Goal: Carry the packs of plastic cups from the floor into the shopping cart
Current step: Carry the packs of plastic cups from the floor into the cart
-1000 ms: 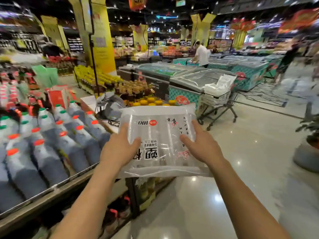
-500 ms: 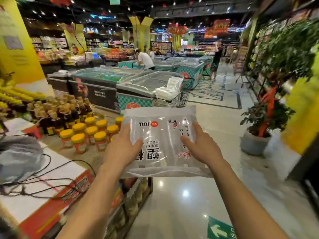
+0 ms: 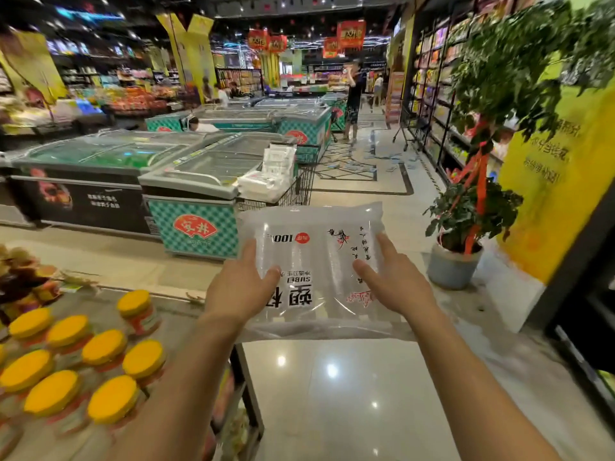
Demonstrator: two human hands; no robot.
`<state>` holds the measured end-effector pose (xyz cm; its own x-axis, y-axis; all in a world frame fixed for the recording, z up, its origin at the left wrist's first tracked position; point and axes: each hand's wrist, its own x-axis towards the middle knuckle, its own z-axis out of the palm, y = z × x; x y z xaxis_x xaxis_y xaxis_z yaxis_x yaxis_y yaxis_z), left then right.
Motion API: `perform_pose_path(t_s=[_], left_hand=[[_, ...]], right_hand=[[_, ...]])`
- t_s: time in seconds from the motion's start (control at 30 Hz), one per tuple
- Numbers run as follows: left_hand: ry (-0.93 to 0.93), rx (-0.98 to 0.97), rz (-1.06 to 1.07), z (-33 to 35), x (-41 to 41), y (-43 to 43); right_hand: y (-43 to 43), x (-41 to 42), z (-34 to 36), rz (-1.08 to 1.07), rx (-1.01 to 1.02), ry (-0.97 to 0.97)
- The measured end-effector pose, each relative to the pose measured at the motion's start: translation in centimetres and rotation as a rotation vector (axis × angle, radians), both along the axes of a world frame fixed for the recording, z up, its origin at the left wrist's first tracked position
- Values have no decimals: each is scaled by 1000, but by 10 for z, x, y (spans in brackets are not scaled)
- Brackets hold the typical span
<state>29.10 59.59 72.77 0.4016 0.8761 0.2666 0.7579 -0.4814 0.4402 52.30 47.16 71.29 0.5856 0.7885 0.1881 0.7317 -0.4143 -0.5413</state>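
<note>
While left hand, right hand hold pack, freezer beside cart; plant right.

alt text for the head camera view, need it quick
The left hand and right hand hold a clear pack of plastic cups flat in front of the person in a supermarket aisle. Ahead, a shopping cart holding white packs stands beside glass-topped freezers. Yellow-lidded jars sit lower left; a potted plant stands at right.
</note>
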Motion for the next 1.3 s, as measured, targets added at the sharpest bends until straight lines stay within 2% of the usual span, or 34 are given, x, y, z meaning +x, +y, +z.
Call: perform_pose_path(t_s=[0.27,0.5,1.03,1.3], left_hand=[[-23,-26,72,1,160,146],[-17,-67,129,5,258,267],[47,-90,135,-6,408,635],[79,-137,169,-12,465,788]], right_hand=[[160,159,11,54,-1,-58],[297,266,23,103,-47,-38],[657,411,11,101,-16,-38],[820,473,-4,141,-14,35]])
